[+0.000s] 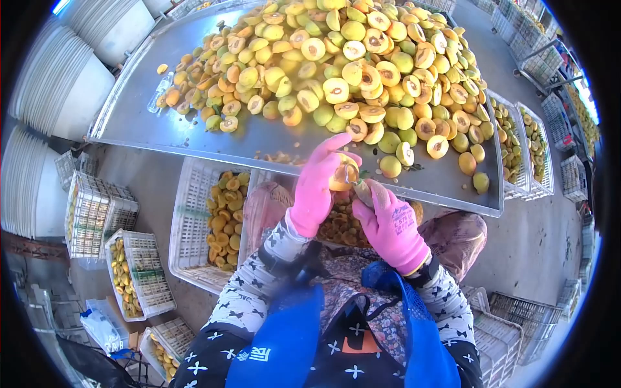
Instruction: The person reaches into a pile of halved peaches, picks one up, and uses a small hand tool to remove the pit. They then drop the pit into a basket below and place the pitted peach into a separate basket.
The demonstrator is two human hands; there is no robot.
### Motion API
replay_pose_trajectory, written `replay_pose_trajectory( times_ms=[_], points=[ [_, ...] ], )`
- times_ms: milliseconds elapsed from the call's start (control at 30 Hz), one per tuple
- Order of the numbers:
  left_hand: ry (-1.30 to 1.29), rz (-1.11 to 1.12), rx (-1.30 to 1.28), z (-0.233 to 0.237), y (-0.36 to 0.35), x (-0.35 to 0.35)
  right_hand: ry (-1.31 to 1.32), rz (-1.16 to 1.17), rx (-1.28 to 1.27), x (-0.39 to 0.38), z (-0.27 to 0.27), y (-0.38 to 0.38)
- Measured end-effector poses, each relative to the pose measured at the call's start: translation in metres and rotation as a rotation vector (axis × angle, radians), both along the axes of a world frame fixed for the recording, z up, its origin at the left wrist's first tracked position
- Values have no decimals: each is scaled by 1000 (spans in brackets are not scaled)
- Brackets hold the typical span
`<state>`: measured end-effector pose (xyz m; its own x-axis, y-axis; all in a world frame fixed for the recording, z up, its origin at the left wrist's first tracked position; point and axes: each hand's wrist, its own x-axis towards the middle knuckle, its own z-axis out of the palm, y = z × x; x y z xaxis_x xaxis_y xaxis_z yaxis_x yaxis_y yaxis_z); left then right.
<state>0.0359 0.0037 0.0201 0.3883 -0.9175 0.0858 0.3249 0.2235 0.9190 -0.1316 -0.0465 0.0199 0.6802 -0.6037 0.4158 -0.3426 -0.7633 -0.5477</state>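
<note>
— How far along is it?

— My left hand pinches a split apricot just off the table's near edge. My right hand curls round a fruit piece.

— And the heap?

— The pile has many cut halves, but plenty of fruit is still whole, I'd judge. The crate below the table is part full.

Two hands — one steel table

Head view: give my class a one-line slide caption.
Left hand holds an opened yellow fruit, right hand close by, before a metal tray heaped with fruit halves.
</note>
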Motion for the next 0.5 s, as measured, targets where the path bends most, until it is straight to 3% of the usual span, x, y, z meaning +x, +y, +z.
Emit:
replay_pose_trajectory(
  times_ms=[33,200,400,500],
  points=[
    [-200,30,-3,2,2,-1,39,-5,10,-4,2,2],
    [-150,-123,94,11,8,-4,107,-7,-112,-10,14,0],
    [-367,-80,-75,3,7,-3,92,98,-208,-13,6,-10],
    [-144,-215,282,24,12,-1,146,123,-201,-16,13,-13]
  ],
)
